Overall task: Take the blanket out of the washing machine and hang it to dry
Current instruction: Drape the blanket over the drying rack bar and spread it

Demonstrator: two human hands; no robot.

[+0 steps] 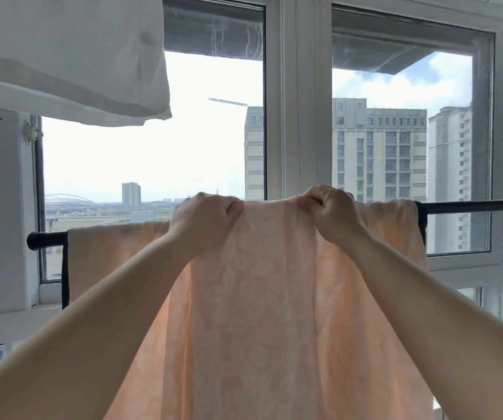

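Note:
A pale peach blanket point(268, 313) with a faint flower pattern is draped over a black horizontal drying rail point(471, 206) in front of the windows. My left hand point(204, 219) is clenched on the blanket's top fold at the middle of the rail. My right hand point(332, 209) grips the same fold a little to the right. Between the two fists the cloth is bunched and lifted slightly above the rail. The blanket hangs down past the bottom of the view. The rail shows only at its two ends, left point(45, 237) and right.
A white cloth point(71, 56) hangs overhead at the top left. Large white-framed windows point(298, 116) stand just behind the rail, with tall buildings outside. A window sill point(10, 310) runs at the left below the rail.

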